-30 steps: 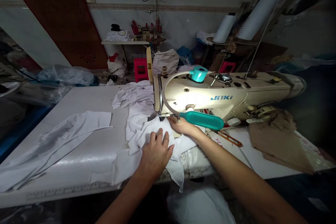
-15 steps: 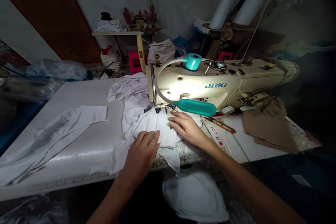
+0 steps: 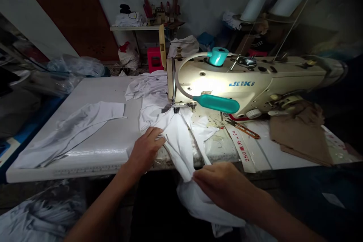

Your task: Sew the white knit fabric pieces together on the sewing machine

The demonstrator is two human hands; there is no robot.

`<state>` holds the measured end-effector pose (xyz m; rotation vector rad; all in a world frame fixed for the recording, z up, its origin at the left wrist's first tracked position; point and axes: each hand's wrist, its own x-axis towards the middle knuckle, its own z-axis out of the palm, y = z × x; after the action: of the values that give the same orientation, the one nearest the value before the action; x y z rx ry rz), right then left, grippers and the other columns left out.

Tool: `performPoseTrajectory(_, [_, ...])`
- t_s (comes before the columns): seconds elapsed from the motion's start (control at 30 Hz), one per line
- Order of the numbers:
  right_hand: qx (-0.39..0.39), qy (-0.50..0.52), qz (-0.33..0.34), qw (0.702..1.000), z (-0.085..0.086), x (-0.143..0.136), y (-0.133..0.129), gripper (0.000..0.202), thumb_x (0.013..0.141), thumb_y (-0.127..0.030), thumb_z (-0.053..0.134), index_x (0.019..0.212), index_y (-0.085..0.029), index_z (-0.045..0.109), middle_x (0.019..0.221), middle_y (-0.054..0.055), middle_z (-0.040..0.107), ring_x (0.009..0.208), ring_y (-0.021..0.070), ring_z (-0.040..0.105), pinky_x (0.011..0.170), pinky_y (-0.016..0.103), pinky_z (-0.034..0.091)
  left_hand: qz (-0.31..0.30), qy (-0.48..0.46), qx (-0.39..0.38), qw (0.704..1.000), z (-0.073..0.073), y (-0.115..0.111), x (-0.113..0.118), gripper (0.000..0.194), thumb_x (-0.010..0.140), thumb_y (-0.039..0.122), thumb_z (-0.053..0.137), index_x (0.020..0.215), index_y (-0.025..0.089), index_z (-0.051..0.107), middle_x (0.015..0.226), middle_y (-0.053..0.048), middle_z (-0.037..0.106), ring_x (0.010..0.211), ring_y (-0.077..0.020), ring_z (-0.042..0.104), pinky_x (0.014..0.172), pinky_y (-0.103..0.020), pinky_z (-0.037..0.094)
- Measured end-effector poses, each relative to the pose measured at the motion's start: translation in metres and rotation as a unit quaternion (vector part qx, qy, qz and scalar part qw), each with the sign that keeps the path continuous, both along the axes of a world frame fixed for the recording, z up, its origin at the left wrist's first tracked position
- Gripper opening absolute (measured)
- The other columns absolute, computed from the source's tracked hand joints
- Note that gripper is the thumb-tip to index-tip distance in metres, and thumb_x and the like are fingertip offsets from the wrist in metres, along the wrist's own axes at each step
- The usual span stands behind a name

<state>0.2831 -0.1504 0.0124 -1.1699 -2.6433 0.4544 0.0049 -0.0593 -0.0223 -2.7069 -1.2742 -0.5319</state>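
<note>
Head view: sewing workstation with a table (image 3: 95,89), front edge toward the wearer.
Machine: JUKI sewing machine (image 3: 212,83), cream, standing on the table from mid-surface toward the right end.
Workpiece: white fabric (image 3: 179,140), running from under the needle area to the table's front edge and over it.
Left hand (image 3: 147,149): near the front edge, left of the needle area; fingers bent and touching the workpiece; whether they pinch it cannot be told.
Right hand (image 3: 224,181): at and below the front edge; thumb and fingers closed, gripping the overhanging part of the workpiece.
Table, left end: cut white piece (image 3: 82,130), lying lengthwise, its near end by the front left corner.
Table, behind needle area: crumpled white cloth (image 3: 150,90), reaching the machine head.
Table, right part: orange-handled thread snips (image 3: 246,131), a printed white strip (image 3: 244,151) reaching the front edge, and folded brown fabric (image 3: 297,136).
Lighting: teal lamp (image 3: 217,104) on a curved neck, lighting the machine body.
Thread supply: two large white cones (image 3: 256,2), behind the machine at right.
Room, rear: pale wall (image 3: 207,5) with a patterned border, dark red panel (image 3: 68,15) at left, small rear table (image 3: 136,28) bearing cloth, red stool (image 3: 154,59).
Room, left: clear plastic bags (image 3: 78,66), beyond the table's far left corner.
</note>
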Motion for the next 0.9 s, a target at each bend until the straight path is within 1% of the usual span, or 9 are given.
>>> performPoseTrajectory(0.07, [-0.031, -0.048, 0.02, 0.998, -0.003, -0.019, -0.002, 0.018, 0.098, -0.017, 0.065, 0.081, -0.022, 0.064, 0.073, -0.001, 0.069, 0.058, 0.0156, 0.062, 0.052, 0.033, 0.029, 0.004, 0.009, 0.007, 1.0, 0.005, 0.003, -0.001, 0.042, 0.08, -0.012, 0.045, 0.093, 0.018, 0.072, 0.12, -0.011, 0.066, 0.116, -0.0272, 0.058, 0.079, -0.032, 0.056])
performPoseTrajectory(0.13, [-0.03, -0.068, 0.026, 0.997, -0.01, -0.034, 0.0, 0.014, 0.094, -0.02, 0.073, 0.081, -0.021, 0.067, 0.078, 0.001, 0.071, 0.062, 0.0168, 0.064, 0.05, 0.032, 0.028, -0.007, 0.02, 0.013, 1.0, 0.008, 0.0, 0.0, 0.038, 0.083, -0.009, 0.048, 0.096, 0.018, 0.072, 0.122, -0.012, 0.065, 0.117, -0.0282, 0.058, 0.08, -0.034, 0.057])
performPoseTrajectory(0.3, [0.044, -0.005, -0.056, 0.997, -0.021, -0.043, 0.019, 0.022, 0.101, -0.027, 0.062, 0.082, -0.019, 0.067, 0.083, 0.004, 0.068, 0.07, 0.0177, 0.063, 0.055, 0.031, 0.039, -0.048, 0.015, -0.014, 0.999, 0.001, -0.019, 0.001, 0.032, 0.091, 0.001, 0.057, 0.114, 0.019, 0.07, 0.127, -0.013, 0.064, 0.121, -0.0279, 0.056, 0.093, -0.037, 0.058])
performPoseTrajectory(0.4, [0.074, 0.027, -0.025, 0.997, -0.022, -0.031, 0.036, 0.008, 0.099, -0.024, 0.064, 0.103, -0.02, 0.069, 0.101, 0.008, 0.068, 0.092, 0.0218, 0.064, 0.072, 0.031, 0.05, -0.038, 0.009, -0.019, 0.999, -0.007, -0.025, -0.004, 0.032, 0.091, 0.0, 0.054, 0.112, 0.019, 0.07, 0.129, -0.014, 0.062, 0.123, -0.0289, 0.056, 0.094, -0.039, 0.058])
performPoseTrajectory(0.5, [0.07, 0.054, -0.004, 0.996, -0.024, -0.016, 0.049, 0.027, 0.098, -0.016, 0.059, 0.122, -0.022, 0.066, 0.11, 0.009, 0.067, 0.101, 0.0223, 0.062, 0.082, 0.032, 0.053, -0.048, 0.002, -0.02, 0.999, -0.009, -0.027, -0.008, 0.036, 0.092, 0.0, 0.053, 0.117, 0.02, 0.069, 0.136, -0.015, 0.059, 0.13, -0.0302, 0.053, 0.097, -0.041, 0.057])
performPoseTrajectory(0.6, [0.052, 0.077, -0.013, 0.996, -0.027, -0.003, 0.057, 0.036, 0.095, -0.013, 0.057, 0.129, -0.023, 0.065, 0.115, 0.01, 0.065, 0.104, 0.0227, 0.061, 0.086, 0.034, 0.053, -0.085, 0.001, -0.038, 0.996, -0.008, -0.029, -0.009, 0.036, 0.094, 0.003, 0.056, 0.122, 0.023, 0.067, 0.142, -0.014, 0.056, 0.133, -0.0283, 0.052, 0.101, -0.041, 0.056])
performPoseTrajectory(0.67, [0.047, 0.077, 0.011, 0.996, -0.028, 0.007, 0.062, 0.036, 0.093, -0.013, 0.059, 0.126, -0.023, 0.066, 0.116, 0.011, 0.064, 0.105, 0.0237, 0.06, 0.088, 0.036, 0.052, -0.087, 0.006, -0.044, 0.995, -0.007, -0.029, -0.009, 0.03, 0.093, 0.004, 0.058, 0.115, 0.022, 0.068, 0.142, -0.013, 0.057, 0.133, -0.0279, 0.052, 0.103, -0.041, 0.055])
performPoseTrajectory(0.77, [0.054, 0.062, 0.031, 0.996, -0.029, 0.027, 0.072, 0.025, 0.093, -0.016, 0.059, 0.115, -0.023, 0.07, 0.114, 0.01, 0.065, 0.104, 0.0245, 0.059, 0.088, 0.039, 0.05, -0.054, 0.018, -0.051, 0.997, -0.004, -0.028, -0.014, 0.025, 0.088, -0.001, 0.056, 0.093, 0.02, 0.068, 0.143, -0.013, 0.057, 0.136, -0.0295, 0.051, 0.1, -0.042, 0.057])
performPoseTrajectory(0.9, [0.08, 0.063, -0.022, 0.995, -0.022, 0.055, 0.081, 0.011, 0.092, -0.019, 0.06, 0.095, -0.023, 0.071, 0.114, 0.011, 0.067, 0.105, 0.027, 0.062, 0.09, 0.043, 0.051, -0.017, 0.032, -0.047, 0.998, -0.002, -0.031, -0.021, 0.03, 0.081, -0.008, 0.05, 0.079, 0.018, 0.064, 0.143, -0.015, 0.057, 0.138, -0.0318, 0.05, 0.095, -0.041, 0.06])
